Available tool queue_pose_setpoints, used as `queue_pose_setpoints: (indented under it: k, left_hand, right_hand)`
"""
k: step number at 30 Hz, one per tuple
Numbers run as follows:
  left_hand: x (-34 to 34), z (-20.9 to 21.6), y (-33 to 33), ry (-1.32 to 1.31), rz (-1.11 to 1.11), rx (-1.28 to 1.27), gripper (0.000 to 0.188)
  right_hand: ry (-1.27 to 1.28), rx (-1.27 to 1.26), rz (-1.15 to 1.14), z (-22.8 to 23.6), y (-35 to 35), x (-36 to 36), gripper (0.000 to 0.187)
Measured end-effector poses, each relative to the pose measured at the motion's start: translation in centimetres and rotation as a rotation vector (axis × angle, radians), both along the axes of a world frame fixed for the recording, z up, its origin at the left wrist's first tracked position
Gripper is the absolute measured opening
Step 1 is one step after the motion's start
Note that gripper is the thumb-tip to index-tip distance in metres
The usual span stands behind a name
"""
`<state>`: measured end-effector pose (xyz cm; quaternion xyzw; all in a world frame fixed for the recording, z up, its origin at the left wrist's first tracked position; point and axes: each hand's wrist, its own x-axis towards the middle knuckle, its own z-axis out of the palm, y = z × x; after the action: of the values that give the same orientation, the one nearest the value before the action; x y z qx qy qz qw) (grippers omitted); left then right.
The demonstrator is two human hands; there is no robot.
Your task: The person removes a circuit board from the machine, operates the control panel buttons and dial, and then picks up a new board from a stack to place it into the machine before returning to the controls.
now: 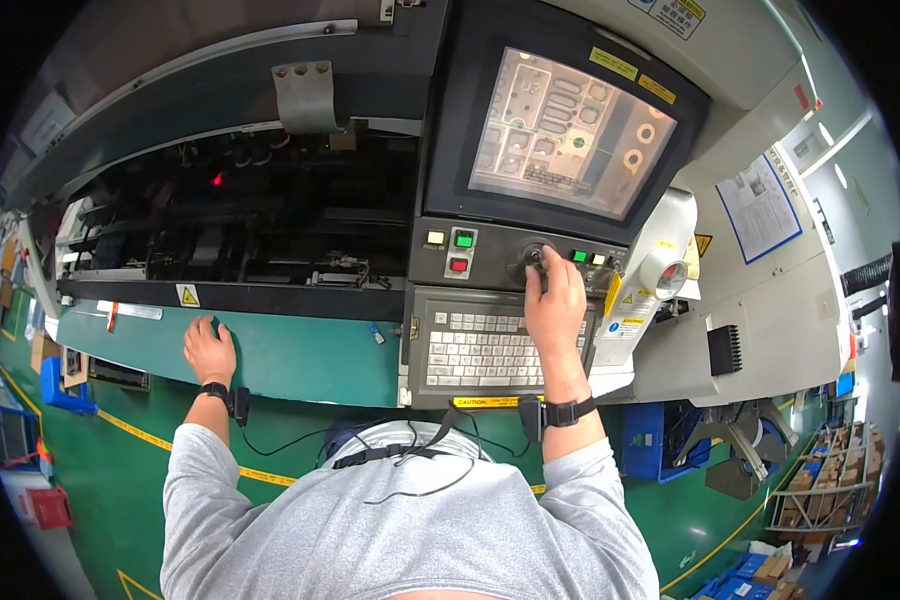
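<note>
currently, a machine (210,70) is standing ahead, with green ledge (305,360) and screen (575,130); the left hand (210,352) is resting loosely on the ledge; the right hand (556,312) is pinching the black knob (532,257) below the screen, seemingly adjusting, further nudges needing finesse.
</note>
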<state>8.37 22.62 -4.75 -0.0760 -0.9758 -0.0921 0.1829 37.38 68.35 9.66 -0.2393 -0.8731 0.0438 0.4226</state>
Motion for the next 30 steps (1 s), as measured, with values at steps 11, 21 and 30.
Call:
queue_pose_setpoints:
  k: [11, 21, 30]
  left_hand:
    - [-0.2, -0.4, -0.2, 0.000, 0.006, 0.015, 0.032]
    - [-0.2, -0.3, -0.2, 0.016, -0.008, -0.001, 0.032]
    - [-0.2, -0.1, -0.1, -0.001, -0.001, 0.004, 0.031]
  right_hand:
    - [-0.057, -0.045, 0.007, 0.9, 0.8, -0.8, 0.016]
    - [-0.053, -0.036, 0.011, 1.0, 0.9, -0.8, 0.015]
    - [-0.060, -0.031, 0.010, 1.6, 0.7, -0.6, 0.017]
